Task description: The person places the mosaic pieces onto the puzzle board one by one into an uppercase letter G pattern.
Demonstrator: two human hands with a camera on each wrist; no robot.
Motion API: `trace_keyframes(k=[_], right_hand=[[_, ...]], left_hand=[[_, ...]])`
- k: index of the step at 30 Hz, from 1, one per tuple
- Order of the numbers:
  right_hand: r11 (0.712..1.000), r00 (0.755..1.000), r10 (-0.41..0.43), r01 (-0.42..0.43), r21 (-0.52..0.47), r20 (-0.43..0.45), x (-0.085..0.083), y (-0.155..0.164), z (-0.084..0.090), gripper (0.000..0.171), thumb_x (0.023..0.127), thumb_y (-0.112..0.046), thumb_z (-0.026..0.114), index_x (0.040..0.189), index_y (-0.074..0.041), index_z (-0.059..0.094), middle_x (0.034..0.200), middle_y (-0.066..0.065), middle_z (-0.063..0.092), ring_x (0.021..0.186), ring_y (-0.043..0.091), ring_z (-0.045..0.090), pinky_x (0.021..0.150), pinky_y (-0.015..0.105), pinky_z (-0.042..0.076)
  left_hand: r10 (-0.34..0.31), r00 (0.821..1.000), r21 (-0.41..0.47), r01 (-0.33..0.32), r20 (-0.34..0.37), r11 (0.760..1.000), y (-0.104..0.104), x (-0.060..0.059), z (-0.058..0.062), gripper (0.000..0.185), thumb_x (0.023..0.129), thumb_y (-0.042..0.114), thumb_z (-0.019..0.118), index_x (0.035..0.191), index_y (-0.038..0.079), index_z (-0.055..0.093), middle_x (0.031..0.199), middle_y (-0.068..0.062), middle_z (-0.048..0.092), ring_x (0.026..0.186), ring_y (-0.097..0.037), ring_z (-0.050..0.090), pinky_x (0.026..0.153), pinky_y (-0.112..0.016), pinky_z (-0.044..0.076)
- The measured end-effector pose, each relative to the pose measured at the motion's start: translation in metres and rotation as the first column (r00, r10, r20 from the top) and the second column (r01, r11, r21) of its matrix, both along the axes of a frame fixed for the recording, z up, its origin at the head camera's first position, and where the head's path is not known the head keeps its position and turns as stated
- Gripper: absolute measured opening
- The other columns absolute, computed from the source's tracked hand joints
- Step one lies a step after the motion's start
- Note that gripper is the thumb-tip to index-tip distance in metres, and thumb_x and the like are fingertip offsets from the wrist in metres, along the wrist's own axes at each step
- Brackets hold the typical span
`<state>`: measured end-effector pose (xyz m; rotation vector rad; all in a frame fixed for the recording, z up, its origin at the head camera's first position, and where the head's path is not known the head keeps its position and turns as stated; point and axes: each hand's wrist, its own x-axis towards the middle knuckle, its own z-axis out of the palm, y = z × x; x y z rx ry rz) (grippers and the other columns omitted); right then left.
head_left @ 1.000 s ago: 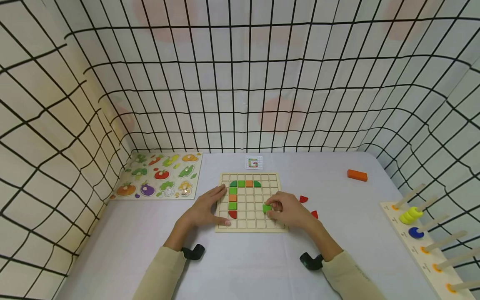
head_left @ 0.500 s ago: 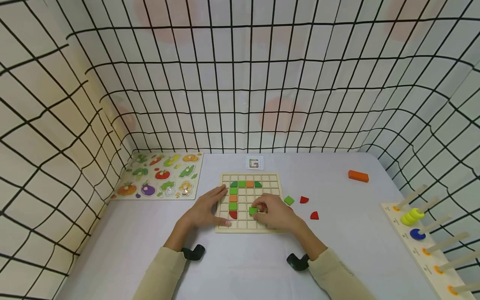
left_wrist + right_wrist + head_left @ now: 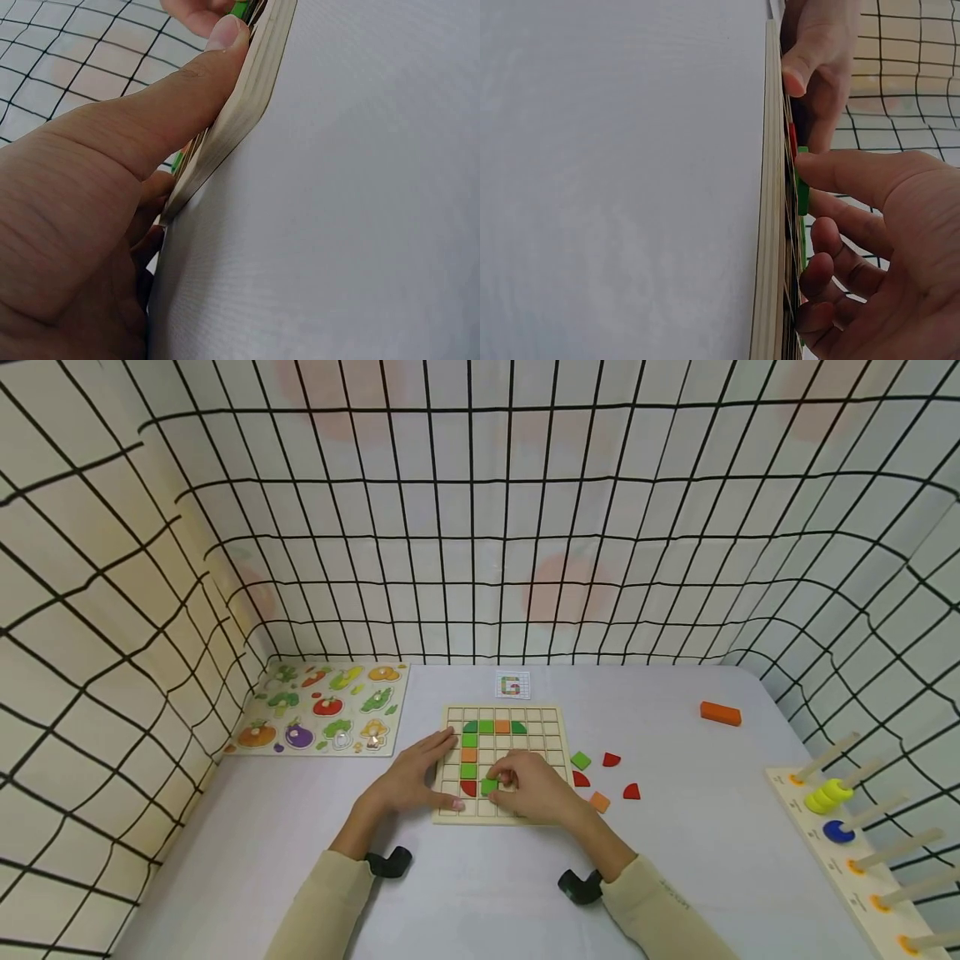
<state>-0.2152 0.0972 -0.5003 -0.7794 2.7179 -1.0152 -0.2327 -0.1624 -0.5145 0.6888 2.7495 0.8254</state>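
Observation:
A wooden grid board [image 3: 551, 727] lies mid-table with green, orange and red tiles forming a column and a top row. My left hand [image 3: 411, 781] rests flat on the board's left edge, and its thumb [image 3: 150, 127] presses the board's side [image 3: 240, 112]. My right hand [image 3: 497, 779] pinches a green square tile [image 3: 488, 787] low over the board, right beside the red quarter-round tile [image 3: 468, 788] at the column's foot. In the right wrist view the green tile [image 3: 802, 191] stands edge-on above the board [image 3: 769, 225] between my thumb and fingers.
Loose tiles lie right of the board: a green square [image 3: 580, 761], red quarter-rounds [image 3: 611, 760] [image 3: 632, 792] and an orange square [image 3: 599, 802]. There is also an orange block [image 3: 720, 713], a pattern card [image 3: 512, 685], a vegetable puzzle [image 3: 322, 718] and a ring rack [image 3: 855, 835]. Netting walls surround the table.
My right hand has carried the green tile leftward across the board, from its right side to beside the red quarter-round. The left hand has stayed put.

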Motion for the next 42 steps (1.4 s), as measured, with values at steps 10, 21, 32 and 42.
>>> trace_keyframes(k=[10,21,32,42], right_hand=[[1.0,0.999,-0.012,0.013,0.025,-0.036,0.002,-0.004,0.001,0.018,0.082,-0.027,0.078,0.098,-0.021,0.073,0.077,-0.005,0.057,0.071,0.009,0.049,0.063,0.024,0.042],[1.0,1.0,-0.025,0.025,-0.005,-0.009,0.002,-0.001,0.002,0.022,0.082,-0.029,0.078,0.102,-0.02,0.073,0.078,-0.005,0.057,0.072,0.01,0.05,0.062,0.024,0.044],[0.987,0.986,-0.142,0.148,-0.067,0.083,0.003,0.023,0.009,0.025,0.082,-0.032,0.079,0.104,-0.021,0.072,0.079,-0.003,0.056,0.069,0.013,0.05,0.059,0.024,0.042],[0.976,0.98,-0.194,0.197,-0.096,0.048,0.006,0.065,0.016,0.031,0.079,-0.032,0.081,0.105,-0.016,0.072,0.081,0.003,0.058,0.069,0.014,0.047,0.058,0.023,0.039]], left_hand=[[0.003,1.0,0.006,-0.003,-0.003,1.0,0.0,0.001,0.0,0.114,0.066,0.065,0.079,0.156,0.025,0.023,0.164,0.009,0.013,0.152,-0.022,0.012,0.12,-0.054,0.018],[-0.003,1.0,-0.004,0.003,-0.002,1.0,0.0,0.0,0.0,0.114,0.066,0.067,0.078,0.156,0.025,0.022,0.164,0.009,0.012,0.152,-0.021,0.011,0.12,-0.054,0.018],[0.0,1.0,-0.015,0.0,0.0,1.0,0.001,0.0,0.0,0.114,0.066,0.066,0.078,0.156,0.024,0.022,0.164,0.009,0.011,0.152,-0.021,0.011,0.12,-0.053,0.017],[-0.028,0.999,0.014,0.028,-0.023,1.0,0.0,0.001,0.001,0.113,0.067,0.064,0.079,0.156,0.02,0.024,0.164,0.004,0.014,0.152,-0.025,0.013,0.119,-0.055,0.018]])
